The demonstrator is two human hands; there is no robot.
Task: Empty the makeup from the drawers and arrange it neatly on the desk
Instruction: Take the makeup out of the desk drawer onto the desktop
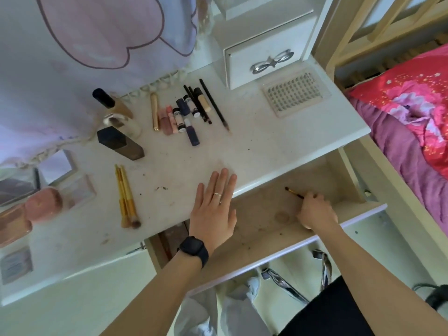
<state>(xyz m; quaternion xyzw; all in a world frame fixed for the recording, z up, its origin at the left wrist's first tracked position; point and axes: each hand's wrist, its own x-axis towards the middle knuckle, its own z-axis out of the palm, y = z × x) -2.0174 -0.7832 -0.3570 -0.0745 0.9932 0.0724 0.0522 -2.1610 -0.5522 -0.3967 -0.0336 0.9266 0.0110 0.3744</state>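
The drawer [344, 178] under the white desk [266, 141] is pulled out. Inside it my right hand [316, 210] grips a small gold-handled brush [293, 192], its dark tip pointing up and left. My left hand [214, 207] lies flat with straight fingers on the desk's front edge, a ring on one finger and a black watch on the wrist. On the desk lie several tubes and pencils [191, 112] in a row, gold brushes [126, 197], a dark bottle [120, 143] and pink puffs [42, 204].
A small white drawer box [266, 61] with a bow handle stands at the desk's back, a lash tray [293, 94] in front of it. Palettes [58, 168] lie at the left. A bed with a pink cover [412, 122] is close on the right. Chair legs [286, 284] show below.
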